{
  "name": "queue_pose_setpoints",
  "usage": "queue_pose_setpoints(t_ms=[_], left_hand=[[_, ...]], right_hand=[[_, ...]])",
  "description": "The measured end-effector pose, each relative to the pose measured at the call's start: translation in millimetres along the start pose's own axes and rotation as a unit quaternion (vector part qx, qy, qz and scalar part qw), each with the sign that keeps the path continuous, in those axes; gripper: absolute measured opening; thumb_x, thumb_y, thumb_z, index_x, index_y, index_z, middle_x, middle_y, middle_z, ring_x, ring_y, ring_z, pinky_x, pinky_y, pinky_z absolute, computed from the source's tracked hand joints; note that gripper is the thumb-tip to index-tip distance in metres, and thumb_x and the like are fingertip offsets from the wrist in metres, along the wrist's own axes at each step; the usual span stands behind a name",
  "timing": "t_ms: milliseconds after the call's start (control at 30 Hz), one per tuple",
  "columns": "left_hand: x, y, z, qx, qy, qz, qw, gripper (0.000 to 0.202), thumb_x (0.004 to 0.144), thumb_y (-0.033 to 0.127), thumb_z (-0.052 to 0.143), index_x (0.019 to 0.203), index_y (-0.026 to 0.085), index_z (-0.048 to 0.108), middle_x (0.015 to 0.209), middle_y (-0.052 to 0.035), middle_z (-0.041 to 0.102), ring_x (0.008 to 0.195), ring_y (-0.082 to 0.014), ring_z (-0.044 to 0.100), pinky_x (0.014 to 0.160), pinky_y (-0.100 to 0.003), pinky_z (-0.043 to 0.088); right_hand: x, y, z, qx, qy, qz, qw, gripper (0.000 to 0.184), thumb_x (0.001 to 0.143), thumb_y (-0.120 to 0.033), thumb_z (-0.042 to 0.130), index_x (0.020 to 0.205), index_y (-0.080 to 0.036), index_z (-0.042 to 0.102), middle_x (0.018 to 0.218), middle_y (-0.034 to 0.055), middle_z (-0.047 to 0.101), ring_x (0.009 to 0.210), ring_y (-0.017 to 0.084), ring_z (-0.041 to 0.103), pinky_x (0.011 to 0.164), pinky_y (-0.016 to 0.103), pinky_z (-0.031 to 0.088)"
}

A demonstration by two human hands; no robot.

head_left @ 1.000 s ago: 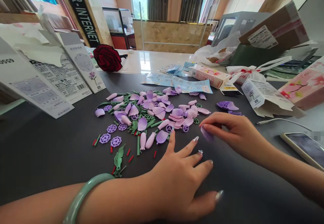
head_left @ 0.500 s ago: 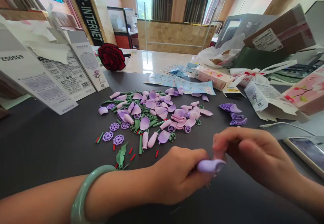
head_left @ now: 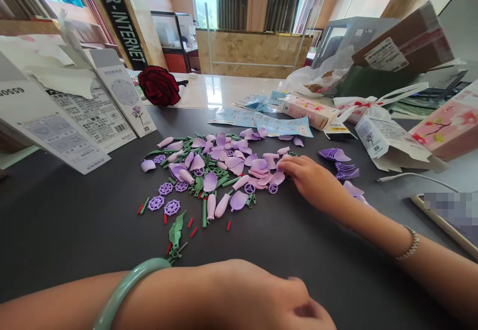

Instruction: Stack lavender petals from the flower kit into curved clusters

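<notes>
A heap of lilac and pink petals, mixed with green stems and rings, lies on the dark table. My right hand reaches into the heap's right edge, its fingers drawn together on a pale lilac petal. Close to the camera, my left hand rests on the table with a jade bangle on its wrist. Its fingers are curled under, and what they hold is hidden. Two stacks of darker purple petals sit right of my right hand. A loose petal lies by that wrist.
Purple web discs, red pegs and a green leaf lie at the heap's front left. White boxes lean at the left, a red rose behind. Sheets, pink boxes, a cable and a phone fill the right.
My hands had met over a lilac petal near me. The right hand has since gone forward to the heap, and the left has dropped back toward me with its fingers curled.
</notes>
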State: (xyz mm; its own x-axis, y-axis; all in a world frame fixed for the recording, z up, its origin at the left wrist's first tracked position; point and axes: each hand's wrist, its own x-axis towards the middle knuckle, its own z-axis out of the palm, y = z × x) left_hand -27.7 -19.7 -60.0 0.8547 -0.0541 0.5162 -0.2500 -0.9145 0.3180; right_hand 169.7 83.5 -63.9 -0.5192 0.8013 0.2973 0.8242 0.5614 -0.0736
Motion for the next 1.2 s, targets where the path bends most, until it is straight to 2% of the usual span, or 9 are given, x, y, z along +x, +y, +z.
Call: queue_pose_setpoints(t_ms=[100, 300, 433, 533, 667, 800, 867, 1000, 1200], left_hand=[[0.6, -0.5, 0.7, 0.062, 0.020, 0.001, 0.998, 0.044, 0.090, 0.009, 0.035, 0.048, 0.024, 0.037, 0.068, -0.0070, 0.062, 0.072, -0.0200, 0.056, 0.045, -0.033, 0.034], [1.3, -3.7, -0.8, 0.117, 0.083, -0.039, 0.989, 0.033, 0.092, 0.017, 0.040, 0.066, 0.015, 0.059, 0.057, -0.0027, 0.054, 0.056, -0.0150, 0.045, 0.043, -0.033, 0.028], [2.8, -7.7, -5.4, 0.052, 0.119, -0.051, 0.990, 0.032, 0.092, 0.020, 0.035, 0.074, 0.012, 0.061, 0.058, -0.0046, 0.055, 0.061, -0.0172, 0.050, 0.054, -0.030, 0.041], [2.9, -8.3, -9.7, -0.040, 0.141, -0.109, 0.983, 0.028, 0.089, 0.023, 0.038, 0.088, 0.009, 0.061, 0.071, -0.0095, 0.065, 0.068, -0.0180, 0.055, 0.071, -0.029, 0.048], [4.2, -7.3, -15.6, -0.108, 0.213, -0.295, 0.925, 0.022, 0.087, 0.018, 0.037, 0.082, 0.014, 0.058, 0.072, -0.0051, 0.063, 0.066, -0.0146, 0.056, 0.065, -0.026, 0.046], [7.5, -9.1, -17.9, -0.162, 0.266, -0.458, 0.833, 0.032, 0.095, 0.026, 0.031, 0.076, 0.017, 0.056, 0.065, -0.0005, 0.058, 0.063, -0.0130, 0.056, 0.062, -0.026, 0.043], [8.9, -10.9, -17.5, -0.181, 0.276, -0.483, 0.811, 0.032, 0.094, 0.028, 0.032, 0.075, 0.017, 0.055, 0.064, 0.0000, 0.058, 0.062, -0.0132, 0.055, 0.062, -0.026, 0.042], [10.8, -13.2, -16.3, -0.217, 0.288, -0.496, 0.790, 0.031, 0.093, 0.030, 0.034, 0.074, 0.017, 0.054, 0.063, 0.0001, 0.058, 0.061, -0.0134, 0.054, 0.062, -0.026, 0.042], [11.4, -13.8, -16.9, -0.278, 0.294, -0.498, 0.767, 0.031, 0.093, 0.033, 0.033, 0.075, 0.018, 0.052, 0.063, -0.0009, 0.057, 0.061, -0.0141, 0.053, 0.058, -0.026, 0.042]], right_hand=[[-1.1, 5.3, -2.8, 0.022, -0.003, 0.026, 0.999, 0.035, 0.087, -0.006, 0.041, 0.108, -0.016, 0.067, 0.115, 0.0131, 0.065, 0.103, 0.027, 0.061, 0.093, 0.042, 0.048], [-3.8, 16.5, -4.6, 0.003, 0.008, 0.069, 0.998, 0.027, 0.085, -0.007, 0.047, 0.102, -0.013, 0.067, 0.100, 0.0142, 0.062, 0.085, 0.024, 0.063, 0.083, 0.038, 0.049], [-4.1, 24.2, -6.6, -0.016, 0.013, 0.089, 0.996, 0.016, 0.084, -0.012, 0.053, 0.091, -0.013, 0.068, 0.089, 0.0119, 0.061, 0.076, 0.022, 0.061, 0.074, 0.034, 0.048], [-3.0, 25.9, -15.1, -0.011, 0.008, 0.107, 0.994, 0.007, 0.080, -0.014, 0.058, 0.078, -0.017, 0.064, 0.080, 0.0077, 0.062, 0.070, 0.020, 0.060, 0.065, 0.031, 0.045], [-4.7, 11.0, -36.1, 0.119, 0.025, 0.154, 0.981, 0.010, 0.078, -0.021, 0.060, 0.070, -0.021, 0.054, 0.064, 0.0011, 0.060, 0.060, 0.017, 0.057, 0.056, 0.028, 0.042], [-12.7, -22.0, -60.3, 0.388, 0.033, 0.183, 0.903, 0.016, 0.081, -0.034, 0.060, 0.089, -0.023, 0.052, 0.057, -0.0038, 0.060, 0.047, 0.013, 0.053, 0.044, 0.024, 0.040], [-17.3, -38.3, -70.5, 0.441, 0.047, 0.167, 0.881, 0.018, 0.081, -0.036, 0.063, 0.091, -0.022, 0.058, 0.056, -0.0043, 0.059, 0.044, 0.011, 0.052, 0.041, 0.022, 0.040], [-23.3, -57.3, -82.0, 0.457, 0.020, 0.143, 0.878, 0.016, 0.079, -0.034, 0.067, 0.073, -0.019, 0.066, 0.056, -0.0014, 0.063, 0.046, 0.011, 0.059, 0.044, 0.021, 0.048], [-26.0, -55.1, -78.9, 0.522, -0.036, 0.129, 0.842, 0.022, 0.075, -0.020, 0.062, 0.094, -0.018, 0.072, 0.082, 0.0030, 0.075, 0.073, 0.018, 0.071, 0.066, 0.027, 0.060]])
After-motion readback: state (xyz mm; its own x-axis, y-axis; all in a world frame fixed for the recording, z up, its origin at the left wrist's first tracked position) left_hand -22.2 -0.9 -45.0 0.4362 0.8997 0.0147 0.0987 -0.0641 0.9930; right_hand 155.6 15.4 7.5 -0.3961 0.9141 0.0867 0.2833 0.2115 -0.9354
